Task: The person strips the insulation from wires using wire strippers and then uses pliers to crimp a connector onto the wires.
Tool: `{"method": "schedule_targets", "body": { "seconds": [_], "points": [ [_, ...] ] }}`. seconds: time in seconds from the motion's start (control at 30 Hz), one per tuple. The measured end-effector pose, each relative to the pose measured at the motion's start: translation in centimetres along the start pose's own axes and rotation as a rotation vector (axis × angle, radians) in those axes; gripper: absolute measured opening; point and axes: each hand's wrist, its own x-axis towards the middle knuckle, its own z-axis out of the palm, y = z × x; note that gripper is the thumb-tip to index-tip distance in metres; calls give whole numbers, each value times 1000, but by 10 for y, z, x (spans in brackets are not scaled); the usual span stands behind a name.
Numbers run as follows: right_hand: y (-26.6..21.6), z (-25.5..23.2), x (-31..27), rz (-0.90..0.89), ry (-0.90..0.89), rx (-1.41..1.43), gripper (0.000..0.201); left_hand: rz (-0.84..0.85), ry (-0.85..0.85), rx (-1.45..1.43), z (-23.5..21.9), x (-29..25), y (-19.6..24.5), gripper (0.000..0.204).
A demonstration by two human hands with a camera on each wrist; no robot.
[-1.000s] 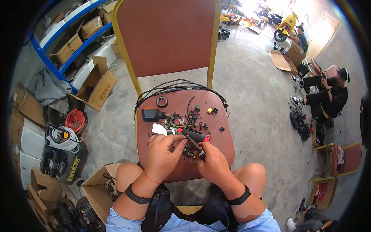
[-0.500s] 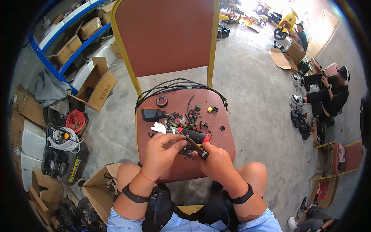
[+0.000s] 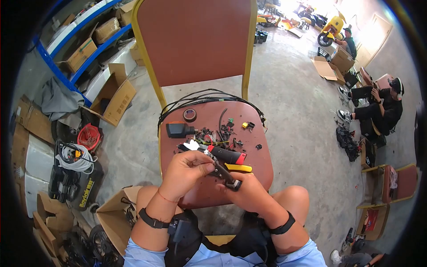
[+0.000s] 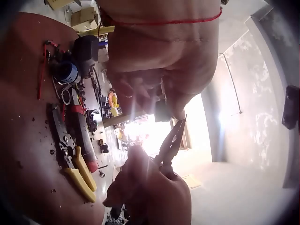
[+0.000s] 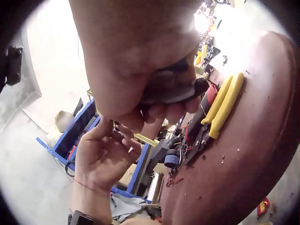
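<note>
The right hand (image 3: 251, 192) grips a dark tool (image 3: 226, 174) above the chair seat; its pointed metal end (image 4: 172, 140) rises from that hand in the left wrist view. Thumb and fingers of the left hand (image 3: 183, 172) pinch a small dark piece (image 4: 162, 111), partly hidden, close to the tool's tip. Beneath the hands, a yellow-handled cutter or stripper (image 3: 240, 168) lies on the maroon seat (image 3: 261, 175), beside a black and red cylinder (image 3: 229, 155). The right wrist view shows the yellow handles (image 5: 225, 105) beside the right hand (image 5: 136, 61).
Small dark scraps (image 3: 229, 133), a tape roll (image 3: 189, 115), a black bottle-shaped item (image 3: 179, 130) and yellow bits (image 3: 247, 125) lie on the seat. Black cables (image 3: 213, 95) run along its back edge. Cartons (image 3: 116, 95) stand left; a seated person (image 3: 384, 104) is at right.
The right hand and its dark tool have moved slightly down and right. More of the yellow handles shows beneath. The left hand stays near the tool's tip, and the head view has shifted slightly.
</note>
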Motion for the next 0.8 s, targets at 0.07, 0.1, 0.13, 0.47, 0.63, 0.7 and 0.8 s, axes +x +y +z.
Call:
{"method": "schedule_targets", "body": {
  "seconds": [0.07,0.1,0.13,0.47,0.63,0.7,0.8],
  "points": [
    [-4,-3,-2,26,-69,47,31,-9,-28,-19,-3,2,-4,13],
    [-7,-5,-3,39,-102,72,32,-14,-43,-24,-5,2,-5,13],
    [-10,-8,-3,109,-170,110,31,-19,-58,-28,-6,3,-7,13],
    [19,-8,6,183,-701,934,29,-42,-108,-259,1,7,-26,12],
    [15,-5,8,153,-568,846,19,-8,-7,-194,4,7,-23,14],
    [5,-10,6,261,-442,798,26,70,63,-2,6,6,-16,13],
    [14,-13,10,254,-404,678,36,129,155,153,10,5,-11,13]
  ]
}}
